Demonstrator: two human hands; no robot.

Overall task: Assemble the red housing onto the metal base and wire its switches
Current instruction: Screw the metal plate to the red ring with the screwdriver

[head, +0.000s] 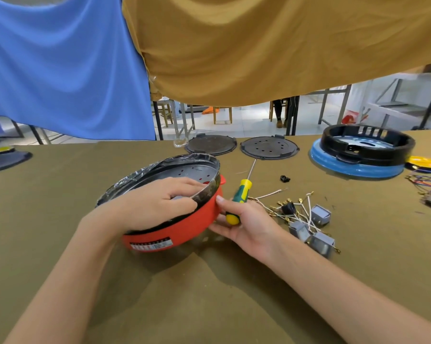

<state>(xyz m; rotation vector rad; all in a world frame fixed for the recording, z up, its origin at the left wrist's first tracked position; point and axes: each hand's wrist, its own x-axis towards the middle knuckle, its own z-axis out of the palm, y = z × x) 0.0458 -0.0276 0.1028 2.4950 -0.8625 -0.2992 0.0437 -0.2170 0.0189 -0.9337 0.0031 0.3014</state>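
My left hand [157, 204] has its grip curled over the rim of the red housing [184, 224], tilted on the olive-covered bench [209, 294]. Just right of that grip, my right hand [244, 224] holds a screwdriver [239, 197]. Further right lie the wired switches [306, 219]. Beyond, blue and tan cloths hang before a tiled room.
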